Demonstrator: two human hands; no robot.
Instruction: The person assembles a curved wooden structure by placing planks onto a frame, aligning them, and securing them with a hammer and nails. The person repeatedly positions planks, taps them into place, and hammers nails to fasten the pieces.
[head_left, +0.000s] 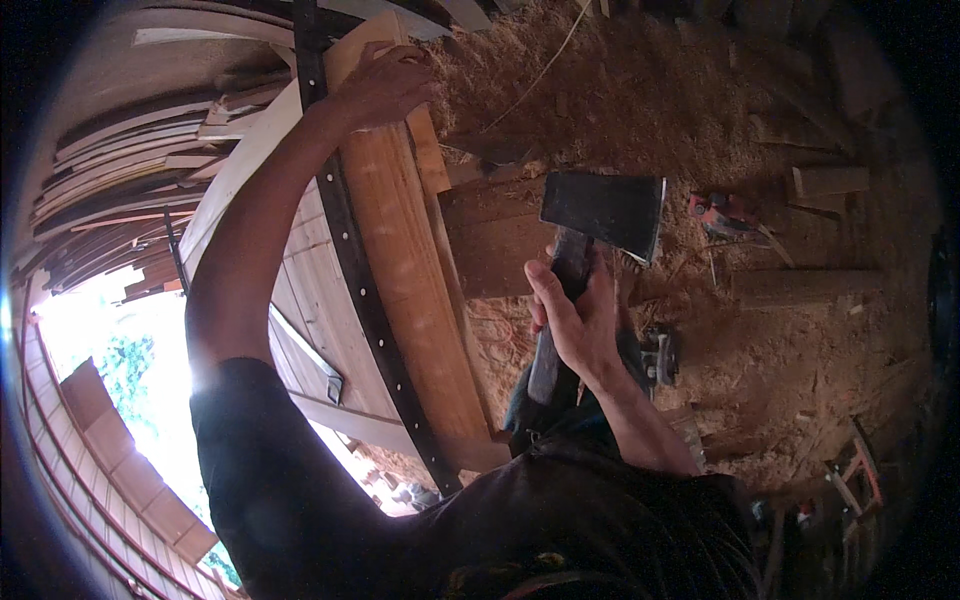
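Observation:
My right hand point(585, 315) is wrapped round the upper handle of a hatchet point(603, 212), just below its dark, broad head. The bright cutting edge faces right, and the handle's lower end runs down toward my body. My left arm reaches up and across a long light-brown wooden beam point(395, 260). Near the beam's far end, my left hand point(385, 88) grips it, with the fingers bent over its top. A black strip with evenly spaced light dots point(352, 270) runs along the beam's left side and passes under my left forearm.
Sawdust and shavings cover the ground at right. A red power tool point(725, 215), wood blocks point(830, 181) and a flat timber point(805, 287) lie there. Stacked boards point(130, 160) fill the upper left. Pale planks point(315, 270) stand left of the strip, beside a bright opening.

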